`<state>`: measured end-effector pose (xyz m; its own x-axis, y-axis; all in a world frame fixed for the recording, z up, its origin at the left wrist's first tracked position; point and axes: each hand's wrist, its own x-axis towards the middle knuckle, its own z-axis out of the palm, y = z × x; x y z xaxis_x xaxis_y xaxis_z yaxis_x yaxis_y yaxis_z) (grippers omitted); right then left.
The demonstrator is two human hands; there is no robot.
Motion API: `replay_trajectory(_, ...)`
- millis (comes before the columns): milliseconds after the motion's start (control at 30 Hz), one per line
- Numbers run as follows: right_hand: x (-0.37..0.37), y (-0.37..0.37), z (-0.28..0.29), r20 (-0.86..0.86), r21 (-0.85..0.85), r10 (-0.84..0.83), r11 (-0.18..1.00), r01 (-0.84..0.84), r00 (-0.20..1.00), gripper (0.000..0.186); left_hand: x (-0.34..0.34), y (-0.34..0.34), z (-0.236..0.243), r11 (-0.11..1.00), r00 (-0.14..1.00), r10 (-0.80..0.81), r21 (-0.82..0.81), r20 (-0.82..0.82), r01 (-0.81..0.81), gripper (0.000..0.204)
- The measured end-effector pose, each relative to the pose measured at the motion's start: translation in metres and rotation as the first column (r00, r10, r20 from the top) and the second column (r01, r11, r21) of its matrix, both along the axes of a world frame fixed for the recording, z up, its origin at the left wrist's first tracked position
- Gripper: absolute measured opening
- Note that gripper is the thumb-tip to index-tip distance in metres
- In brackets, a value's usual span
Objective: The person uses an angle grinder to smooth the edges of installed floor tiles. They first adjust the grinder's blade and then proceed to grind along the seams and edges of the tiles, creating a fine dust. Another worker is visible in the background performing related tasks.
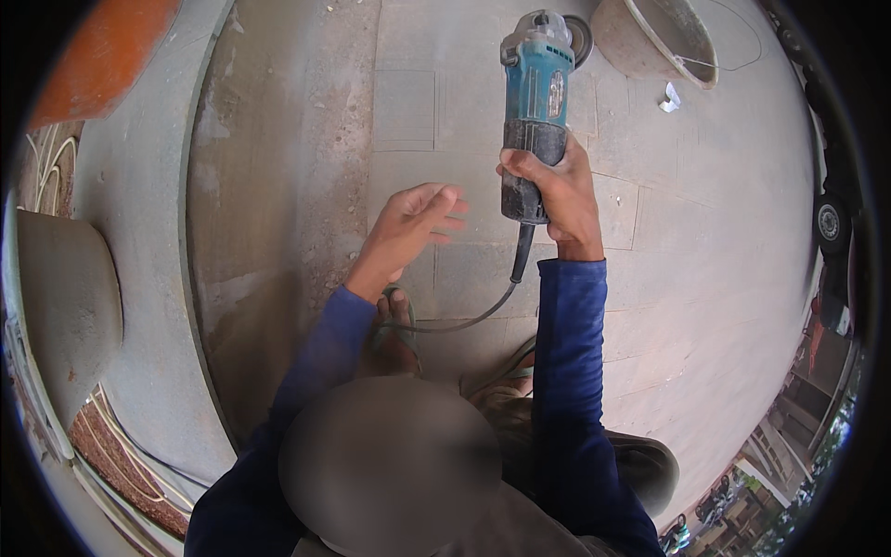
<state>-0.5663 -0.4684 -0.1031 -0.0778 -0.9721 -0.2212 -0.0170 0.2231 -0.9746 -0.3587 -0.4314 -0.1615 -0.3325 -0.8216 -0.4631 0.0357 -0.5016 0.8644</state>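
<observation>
My right hand [564, 190] is wrapped round the dark rear body of a teal and black angle grinder [538, 93]. The tool points away from me, its metal head and round disc at the far end. From its back end a black power cord [483, 314] curves down and left past my feet. To the left of the grinder, my left hand [408, 227] is raised with nothing in it, fingers apart and slightly blurred. Both forearms are in blue sleeves.
A dusty bucket [640, 42] lies at the far right, with a white scrap [669, 97] near it. On the left runs a raised grey ledge [148, 232] beside a rounded concrete form [70, 306]. Paving slabs [483, 269] lie under my sandalled feet. Vehicles stand along the right rim.
</observation>
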Motion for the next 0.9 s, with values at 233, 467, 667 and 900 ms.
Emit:
replay_trajectory(233, 0.022, 0.023, -0.014, 0.246, -0.011, 0.007, 1.000, -0.004, 0.969, 0.062, -0.044, -0.079, 0.032, 0.960, 0.979, 0.103, 0.273, -0.173, -0.053, 0.109)
replay_trajectory(467, 0.021, 0.040, -0.017, 0.270, 0.011, 0.030, 0.999, -0.034, 0.962, 0.062, -0.056, -0.067, 0.030, 0.944, 0.964, 0.170, 0.313, -0.202, -0.101, 0.086)
replay_trajectory(667, 0.012, 0.041, -0.018, 0.237, 0.004, -0.011, 1.000, 0.010, 0.972, 0.061, -0.062, -0.076, 0.026, 0.921, 0.947, 0.067, 0.384, -0.314, 0.062, 0.086)
replay_trajectory(900, -0.004, 0.000, -0.008, -0.190, -0.001, -0.017, 1.000, 0.017, 0.982, 0.058, -0.007, -0.059, -0.033, 0.899, 0.894, 0.425, 0.053, 0.140, -0.435, 0.058)
